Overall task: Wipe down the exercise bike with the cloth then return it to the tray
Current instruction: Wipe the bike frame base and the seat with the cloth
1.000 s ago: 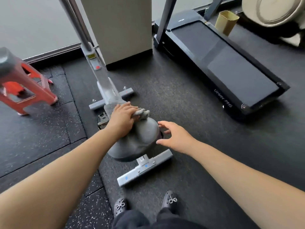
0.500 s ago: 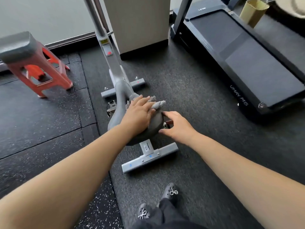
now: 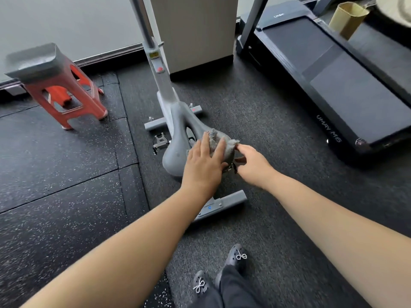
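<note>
The grey exercise bike [image 3: 165, 101] stands in the middle of the floor, its saddle [image 3: 175, 150] nearest to me. A grey cloth [image 3: 214, 141] lies bunched on the saddle's right half. My left hand [image 3: 203, 167] presses flat on the cloth, fingers straight. At the saddle's right edge, my right hand [image 3: 253, 165] holds the saddle with forefinger above and thumb below, and the forefinger tip touches a corner of the cloth. A grey tray [image 3: 33, 61] sits on a red stool [image 3: 73, 103] at the far left.
A black treadmill [image 3: 344, 85] lies to the right, with a cardboard bin [image 3: 347, 18] behind it. A beige pillar [image 3: 193, 30] rises just beyond the bike. My feet [image 3: 238, 256] stand behind the bike's rear foot bar [image 3: 231, 198] on dark rubber flooring.
My left hand has slid the cloth along the saddle towards its right side. My right hand has come in from hovering to the saddle's right edge and the cloth's corner.
</note>
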Demonstrator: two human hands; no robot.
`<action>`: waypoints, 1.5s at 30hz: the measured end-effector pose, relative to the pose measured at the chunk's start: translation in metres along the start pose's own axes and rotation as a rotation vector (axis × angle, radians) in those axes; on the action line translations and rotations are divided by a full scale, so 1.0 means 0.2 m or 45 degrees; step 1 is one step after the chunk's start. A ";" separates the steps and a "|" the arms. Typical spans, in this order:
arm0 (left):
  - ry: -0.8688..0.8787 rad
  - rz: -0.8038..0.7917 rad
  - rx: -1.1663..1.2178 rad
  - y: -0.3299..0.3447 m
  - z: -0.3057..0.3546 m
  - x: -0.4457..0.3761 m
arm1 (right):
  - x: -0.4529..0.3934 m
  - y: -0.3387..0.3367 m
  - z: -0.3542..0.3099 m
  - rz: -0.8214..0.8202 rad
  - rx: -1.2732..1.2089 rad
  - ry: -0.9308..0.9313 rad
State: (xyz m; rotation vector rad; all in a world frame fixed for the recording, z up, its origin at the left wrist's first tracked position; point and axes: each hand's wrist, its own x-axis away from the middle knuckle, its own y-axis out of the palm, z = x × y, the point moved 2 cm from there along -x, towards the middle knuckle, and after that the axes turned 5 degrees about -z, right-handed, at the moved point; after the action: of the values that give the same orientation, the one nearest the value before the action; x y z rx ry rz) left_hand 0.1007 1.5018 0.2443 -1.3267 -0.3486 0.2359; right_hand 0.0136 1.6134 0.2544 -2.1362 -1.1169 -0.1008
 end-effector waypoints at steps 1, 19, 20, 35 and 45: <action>0.044 0.043 -0.042 -0.01 -0.02 0.03 | 0.00 0.01 0.00 0.003 -0.011 0.001; -0.547 0.120 0.388 0.04 -0.37 -0.02 | -0.34 -0.03 -0.07 -0.306 0.214 -0.151; -0.588 0.114 0.400 0.02 -0.36 -0.05 | -0.36 -0.03 -0.07 -0.337 0.209 -0.144; -0.545 0.046 0.479 -0.17 -0.54 -0.84 | -0.39 -0.06 0.00 -0.418 0.147 -0.254; -0.013 -0.192 -0.209 -0.22 -0.26 -0.68 | -0.53 -0.24 0.08 -0.202 -0.119 -0.103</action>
State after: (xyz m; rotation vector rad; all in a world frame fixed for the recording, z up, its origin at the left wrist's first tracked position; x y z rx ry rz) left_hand -0.0060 1.3954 0.2606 -1.4530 -0.4824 0.0888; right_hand -0.0918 1.5684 0.2300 -2.1471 -1.3526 -0.1433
